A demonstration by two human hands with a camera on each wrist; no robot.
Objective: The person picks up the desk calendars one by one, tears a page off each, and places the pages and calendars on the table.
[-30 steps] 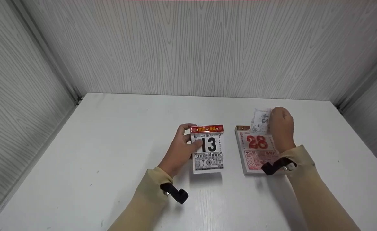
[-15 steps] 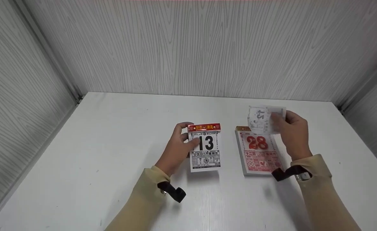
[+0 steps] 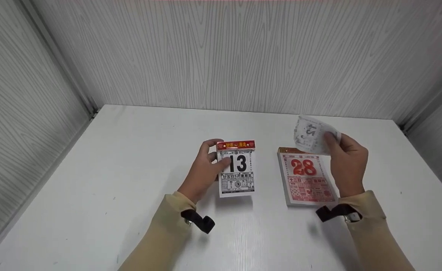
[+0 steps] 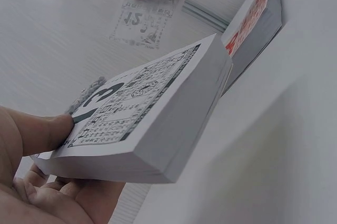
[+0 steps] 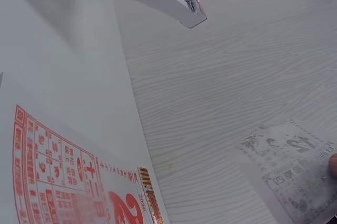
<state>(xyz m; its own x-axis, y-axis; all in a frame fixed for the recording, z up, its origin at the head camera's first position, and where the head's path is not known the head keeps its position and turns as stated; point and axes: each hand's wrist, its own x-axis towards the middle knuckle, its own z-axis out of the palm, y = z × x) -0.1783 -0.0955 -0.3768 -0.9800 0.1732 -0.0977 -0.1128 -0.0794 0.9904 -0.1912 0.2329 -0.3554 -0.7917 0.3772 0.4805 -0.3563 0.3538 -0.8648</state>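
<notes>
My left hand grips a thick tear-off calendar pad showing a black 13, holding it lifted above the white table; the thumb presses on the top page of the pad. A second calendar pad with a red 28 lies flat on the table to the right; it shows too in the right wrist view. My right hand pinches a loose thin torn-off page printed with 12, raised above the far end of the red pad. That torn page hangs in the air.
Grey wood-grain walls close in the table at the back and both sides. A black strap sits on the left wrist and another strap on the right.
The right hand has lifted the torn page up and to the right, away from the red 28 pad. The left hand has raised the 13 pad slightly and drawn it a little leftward.
</notes>
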